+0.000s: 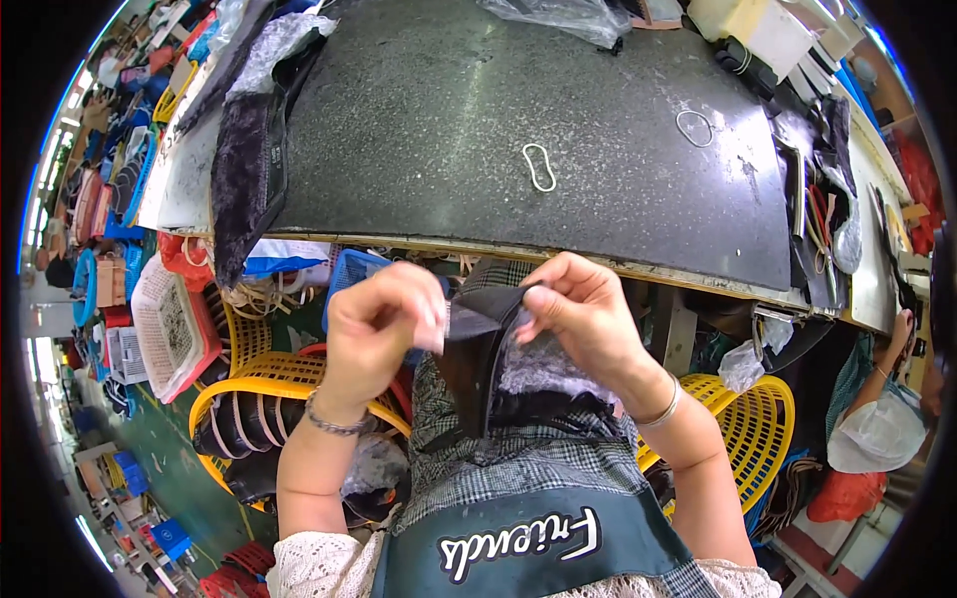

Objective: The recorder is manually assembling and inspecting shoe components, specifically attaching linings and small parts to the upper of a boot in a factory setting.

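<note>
Thumb and fingers pinched together, the right hand (581, 311) has hold of the upper edge of a dark piece (467, 377), up in front of the counter and over the lap. Across from it comes the left hand (381, 321), fingers curled and blurred, right at the end of a grey strip (473, 325) spanning the gap between the two; whether it grips that end, I cannot tell. Just beside the dark piece sits purple-grey fuzzy material (553, 367), and whether the two are joined is unclear. Up on the black-topped counter (419, 130), a pale loop (548, 167) lies near the middle, with a thinner loop (711, 128) off to the right. Over at the left end, a dark furry strip (244, 194) droops past the front edge. Down low, a yellow basket (269, 371) on the left carries dark curved pieces (232, 424), and another yellow basket (750, 439) stands to the right. Between them, a dark green apron (419, 543) covers the front of the body.
</note>
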`<control>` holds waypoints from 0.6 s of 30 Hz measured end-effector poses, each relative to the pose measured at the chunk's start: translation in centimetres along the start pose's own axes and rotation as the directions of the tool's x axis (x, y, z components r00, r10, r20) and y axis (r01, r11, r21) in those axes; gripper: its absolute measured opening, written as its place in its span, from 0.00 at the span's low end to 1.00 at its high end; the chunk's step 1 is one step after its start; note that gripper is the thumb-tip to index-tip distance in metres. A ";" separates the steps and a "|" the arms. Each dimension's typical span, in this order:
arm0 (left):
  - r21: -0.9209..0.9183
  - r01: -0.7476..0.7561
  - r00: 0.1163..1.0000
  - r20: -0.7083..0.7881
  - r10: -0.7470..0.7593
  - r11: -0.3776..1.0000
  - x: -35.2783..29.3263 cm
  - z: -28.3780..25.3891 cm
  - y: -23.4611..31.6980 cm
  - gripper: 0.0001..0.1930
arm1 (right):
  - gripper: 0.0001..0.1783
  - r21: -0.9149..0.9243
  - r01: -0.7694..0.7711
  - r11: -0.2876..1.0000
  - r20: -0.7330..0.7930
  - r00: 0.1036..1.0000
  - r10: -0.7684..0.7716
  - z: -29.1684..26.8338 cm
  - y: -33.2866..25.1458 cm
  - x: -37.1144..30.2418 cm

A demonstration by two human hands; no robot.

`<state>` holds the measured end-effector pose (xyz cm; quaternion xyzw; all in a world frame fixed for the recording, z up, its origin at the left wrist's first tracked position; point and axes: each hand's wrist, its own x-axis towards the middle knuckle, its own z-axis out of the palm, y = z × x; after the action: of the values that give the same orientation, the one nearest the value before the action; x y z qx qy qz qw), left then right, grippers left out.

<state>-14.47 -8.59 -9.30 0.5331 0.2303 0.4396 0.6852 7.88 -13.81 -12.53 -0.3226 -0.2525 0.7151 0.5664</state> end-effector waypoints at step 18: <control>0.164 0.485 0.868 -0.204 -0.452 0.859 0.6 1.3 2.6 0.17 | 0.14 -0.395 0.082 0.915 0.005 0.996 -0.087 4.1 -0.4 0.5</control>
<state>-14.02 -8.64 -6.34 0.4932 0.4521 0.2735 0.6911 5.04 -13.17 -9.60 -0.4237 -0.4014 0.6222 0.5217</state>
